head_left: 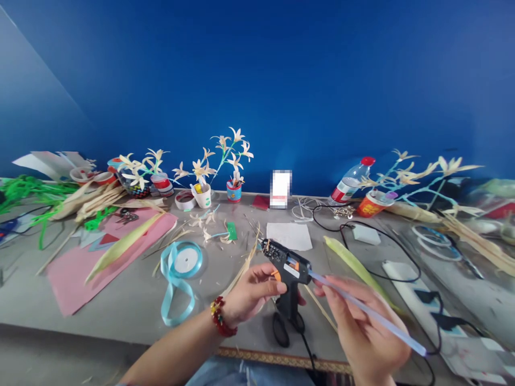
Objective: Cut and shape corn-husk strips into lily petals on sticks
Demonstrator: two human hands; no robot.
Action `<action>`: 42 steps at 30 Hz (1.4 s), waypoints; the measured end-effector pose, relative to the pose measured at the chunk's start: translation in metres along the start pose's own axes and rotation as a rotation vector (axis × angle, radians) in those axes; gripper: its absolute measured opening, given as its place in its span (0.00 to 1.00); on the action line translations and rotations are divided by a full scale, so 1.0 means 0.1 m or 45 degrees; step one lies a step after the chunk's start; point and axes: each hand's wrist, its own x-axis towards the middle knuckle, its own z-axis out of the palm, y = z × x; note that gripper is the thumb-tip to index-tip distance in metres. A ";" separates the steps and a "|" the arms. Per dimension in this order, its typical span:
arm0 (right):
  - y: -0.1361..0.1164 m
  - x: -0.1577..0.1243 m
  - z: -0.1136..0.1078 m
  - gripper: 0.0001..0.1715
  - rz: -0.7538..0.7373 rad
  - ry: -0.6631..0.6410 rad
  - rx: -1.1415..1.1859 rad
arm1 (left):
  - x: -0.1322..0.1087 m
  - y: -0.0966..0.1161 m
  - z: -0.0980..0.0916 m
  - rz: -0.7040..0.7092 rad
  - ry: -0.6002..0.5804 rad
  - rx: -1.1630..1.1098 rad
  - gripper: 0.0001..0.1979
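Far left: green pipe cleaners (28, 188) and dried husk strips (94, 201) heaped at the table (132, 300) edge; pink paper sheet (92, 260) with one long pale leaf (120, 247) lying across it
Left of centre: light blue ribbon spool (183, 261), its tail looping toward the near edge; husk flowers in small cups (203, 195) along the blue wall
Left hand (251, 294): red bead bracelet (219, 317) at the wrist; fingers curled around the grip of the black glue gun (287, 271), thumb up near the orange trigger; gun tilted, nozzle aimed away and left
Right hand (364, 327): thumb and fingertips pinching a clear glue stick (362, 308) along its length; front end touching the gun's rear opening, though whether it has entered is hard to tell at this angle
Doing it well: probably best to keep stick and barrel in one line, gun held steady, push straight without bending; nozzle kept off paper and fingers
Right: black cord (374, 268) trailing to a power strip (418, 292); tipped water bottle (350, 185); more husk flowers (426, 174)
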 end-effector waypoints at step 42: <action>0.50 0.04 -0.07 0.18 0.550 -0.368 0.128 | 0.56 -0.28 0.17 -0.069 0.356 0.023 0.17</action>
